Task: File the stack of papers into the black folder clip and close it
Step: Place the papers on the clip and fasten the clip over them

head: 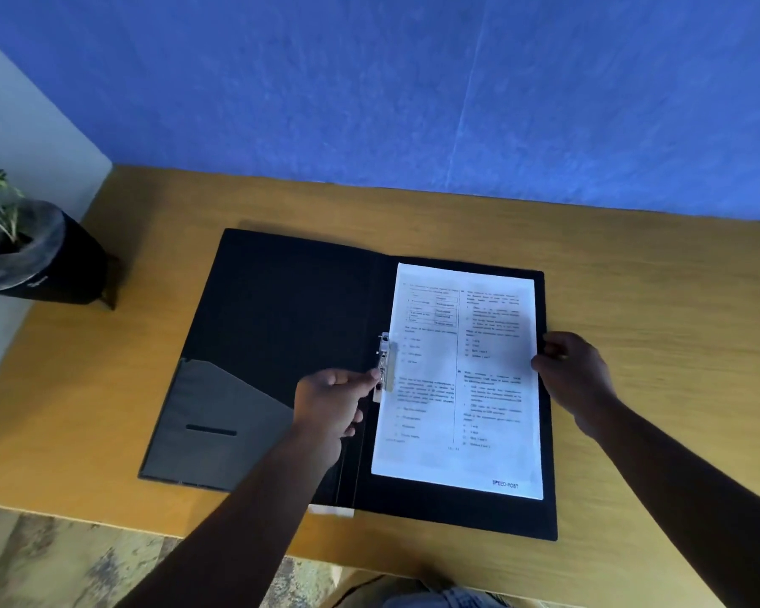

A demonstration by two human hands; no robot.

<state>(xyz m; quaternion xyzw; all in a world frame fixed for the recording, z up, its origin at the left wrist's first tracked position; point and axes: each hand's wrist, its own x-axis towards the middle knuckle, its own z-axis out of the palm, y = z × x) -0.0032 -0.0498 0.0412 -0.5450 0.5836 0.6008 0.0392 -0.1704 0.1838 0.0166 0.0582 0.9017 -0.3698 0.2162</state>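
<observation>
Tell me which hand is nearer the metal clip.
Left. The left hand has its fingertips at the metal clip by the folder's spine; the right hand grips the papers' far right edge.

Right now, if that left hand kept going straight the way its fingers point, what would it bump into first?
Probably the metal clip: the left hand has its fingertips already at it, with the stack of papers just beyond.

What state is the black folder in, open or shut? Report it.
Open. The black folder lies spread flat on the table, both inner covers showing, with the papers on its right half.
</observation>
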